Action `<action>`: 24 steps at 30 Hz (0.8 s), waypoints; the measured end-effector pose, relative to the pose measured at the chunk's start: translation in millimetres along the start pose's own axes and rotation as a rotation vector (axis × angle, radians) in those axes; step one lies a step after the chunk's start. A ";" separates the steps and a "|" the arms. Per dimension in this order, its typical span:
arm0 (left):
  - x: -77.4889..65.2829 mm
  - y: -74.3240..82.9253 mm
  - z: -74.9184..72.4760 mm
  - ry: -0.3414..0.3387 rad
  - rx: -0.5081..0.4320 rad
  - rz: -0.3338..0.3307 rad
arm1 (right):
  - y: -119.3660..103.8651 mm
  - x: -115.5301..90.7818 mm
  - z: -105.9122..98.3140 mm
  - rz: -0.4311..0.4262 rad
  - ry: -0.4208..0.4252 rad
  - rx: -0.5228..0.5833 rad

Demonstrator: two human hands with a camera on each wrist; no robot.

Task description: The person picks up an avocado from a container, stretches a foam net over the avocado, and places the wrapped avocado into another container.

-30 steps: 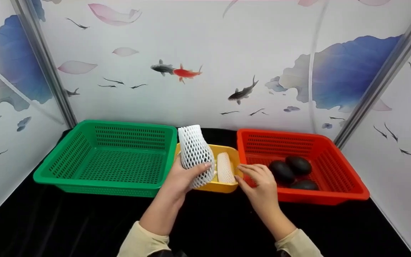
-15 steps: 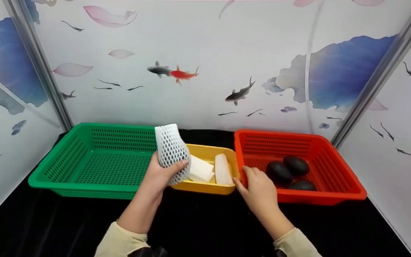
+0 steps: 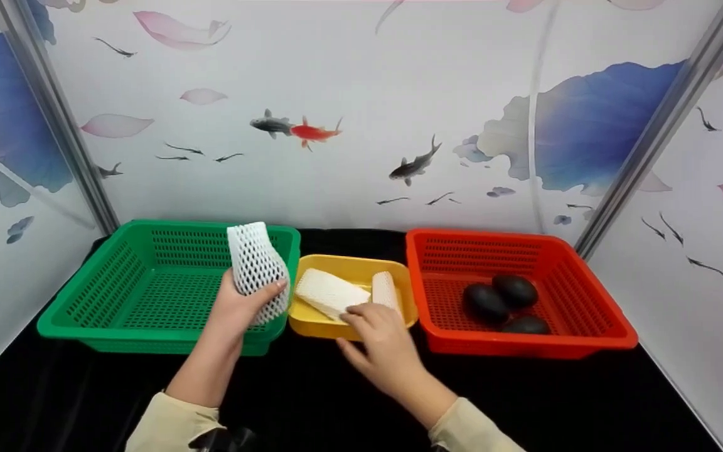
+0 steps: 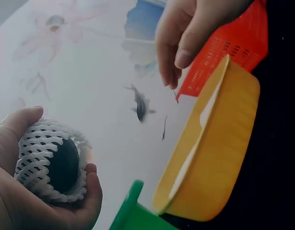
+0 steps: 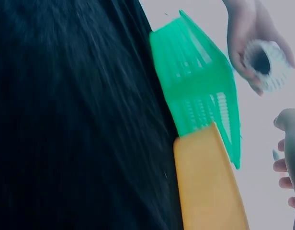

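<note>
My left hand [image 3: 236, 314] grips a white foam net sleeve [image 3: 253, 257] above the right part of the green basket [image 3: 148, 328]. Inside the sleeve sits a dark egg-shaped object [image 4: 64, 167], visible through the sleeve's opening in the left wrist view. My right hand [image 3: 385, 345] hovers over the front edge of the yellow bin [image 3: 314, 328], fingers loosely bent and holding nothing. That bin contains more foam sleeves: a wide flattened stack [image 3: 330, 292] and a narrow single one [image 3: 384, 290], partly covered by the right hand.
To the right stands a red basket [image 3: 524, 342] with 3 black egg-shaped objects [image 3: 486, 302] in its near middle. Black cloth [image 3: 311, 402] covers the table. Printed white panels [image 3: 336, 188] enclose the back and both sides.
The left hand has carried the sleeved object leftward from above the yellow bin to the green basket. My right hand has left the red basket's edge and shifted left to the bin's front.
</note>
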State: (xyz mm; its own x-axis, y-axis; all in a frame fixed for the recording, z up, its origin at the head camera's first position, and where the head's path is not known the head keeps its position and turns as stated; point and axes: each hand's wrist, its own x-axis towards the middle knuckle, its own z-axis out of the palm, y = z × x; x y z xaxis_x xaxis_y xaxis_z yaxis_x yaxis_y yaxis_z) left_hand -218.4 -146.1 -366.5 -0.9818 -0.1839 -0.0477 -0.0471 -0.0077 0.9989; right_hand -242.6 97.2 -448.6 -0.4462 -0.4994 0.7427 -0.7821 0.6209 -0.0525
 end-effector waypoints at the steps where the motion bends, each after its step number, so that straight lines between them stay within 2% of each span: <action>1: 0.7 -1.3 -2.5 0.002 0.010 0.000 | -5.0 2.3 3.2 -0.009 -0.015 0.016; 8: 2.3 -7.3 -15.1 0.020 0.101 0.015 | -28.5 20.5 18.3 -0.050 -0.133 0.123; 16: 5.9 -13.6 -34.9 0.046 0.199 0.080 | -49.0 39.0 40.7 -0.141 -0.178 0.229; 20: 12.7 -16.9 -41.7 0.044 0.263 0.103 | -55.3 44.1 48.5 -0.163 -0.201 0.204; 24: 21.4 -19.2 -46.7 0.035 0.314 0.092 | -57.6 51.3 55.2 -0.172 -0.215 0.165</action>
State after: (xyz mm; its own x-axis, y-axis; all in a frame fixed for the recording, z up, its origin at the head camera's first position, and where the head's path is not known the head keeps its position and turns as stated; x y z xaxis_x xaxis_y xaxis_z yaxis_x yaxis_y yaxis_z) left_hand -229.8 -195.7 -386.6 -0.9778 -0.2039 0.0482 -0.0185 0.3129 0.9496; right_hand -244.4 2.4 -444.3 -0.3691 -0.7156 0.5930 -0.9063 0.4185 -0.0590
